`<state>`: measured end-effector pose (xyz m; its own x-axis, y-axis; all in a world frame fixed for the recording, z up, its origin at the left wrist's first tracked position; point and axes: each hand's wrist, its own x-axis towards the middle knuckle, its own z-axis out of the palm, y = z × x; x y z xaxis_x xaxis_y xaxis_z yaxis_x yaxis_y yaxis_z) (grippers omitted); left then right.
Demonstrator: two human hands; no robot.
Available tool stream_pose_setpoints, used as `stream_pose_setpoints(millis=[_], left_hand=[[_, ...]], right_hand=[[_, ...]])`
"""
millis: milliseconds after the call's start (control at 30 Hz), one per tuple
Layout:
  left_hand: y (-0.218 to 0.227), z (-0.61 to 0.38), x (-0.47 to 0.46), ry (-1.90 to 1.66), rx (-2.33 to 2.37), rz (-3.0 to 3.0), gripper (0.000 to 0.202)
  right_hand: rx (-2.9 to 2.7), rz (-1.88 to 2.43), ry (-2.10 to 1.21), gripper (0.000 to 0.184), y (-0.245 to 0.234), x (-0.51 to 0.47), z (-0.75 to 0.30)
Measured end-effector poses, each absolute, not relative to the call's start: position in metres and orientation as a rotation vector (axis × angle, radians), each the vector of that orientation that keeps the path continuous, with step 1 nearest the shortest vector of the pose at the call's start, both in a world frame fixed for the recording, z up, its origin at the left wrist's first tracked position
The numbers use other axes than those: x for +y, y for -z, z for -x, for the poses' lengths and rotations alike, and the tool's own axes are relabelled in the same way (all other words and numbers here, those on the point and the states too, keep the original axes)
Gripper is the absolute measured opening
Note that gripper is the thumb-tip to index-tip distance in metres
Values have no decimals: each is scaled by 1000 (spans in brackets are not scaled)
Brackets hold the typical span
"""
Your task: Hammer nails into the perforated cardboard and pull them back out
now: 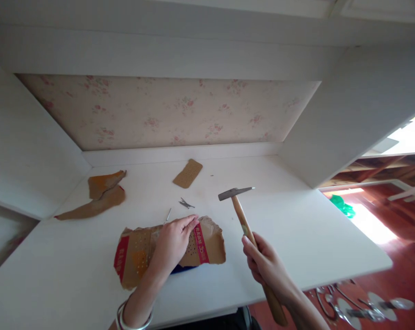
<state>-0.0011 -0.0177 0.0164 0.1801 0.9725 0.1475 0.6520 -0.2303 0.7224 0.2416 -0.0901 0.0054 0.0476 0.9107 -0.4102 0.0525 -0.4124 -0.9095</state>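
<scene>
My right hand (266, 263) is wrapped round the wooden handle of a hammer (243, 220), whose metal head hangs a little above the white tabletop (297, 229). My left hand (175, 240) lies flat, fingers stretched out, on a torn piece of cardboard (207, 245) with red stripes and rows of small holes. Something dark blue peeks out under the cardboard's near edge. A single nail (168, 214) lies just beyond my left fingertips, and a small cluster of nails (186, 203) rests a bit farther back.
Two more torn cardboard scraps (102, 197) lie at the left of the table, and a small perforated piece (188, 173) sits near the back. Floral wallpaper covers the back wall. At right is a red floor with a green object (343, 206) and metal items (358, 309).
</scene>
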Motion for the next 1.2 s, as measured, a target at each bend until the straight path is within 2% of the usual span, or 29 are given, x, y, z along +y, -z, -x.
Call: stream_pose_setpoints(millis=[200,1200], left_hand=[[-10,1,-19,-1029,1481,-1913,31],[-3,3,-19,-1100,1419,-2066,24]], right_hand=[[-914,1418,-1541,47,-27,-94,-228],[-944,1470,-1602,47,-19,-96,-216]])
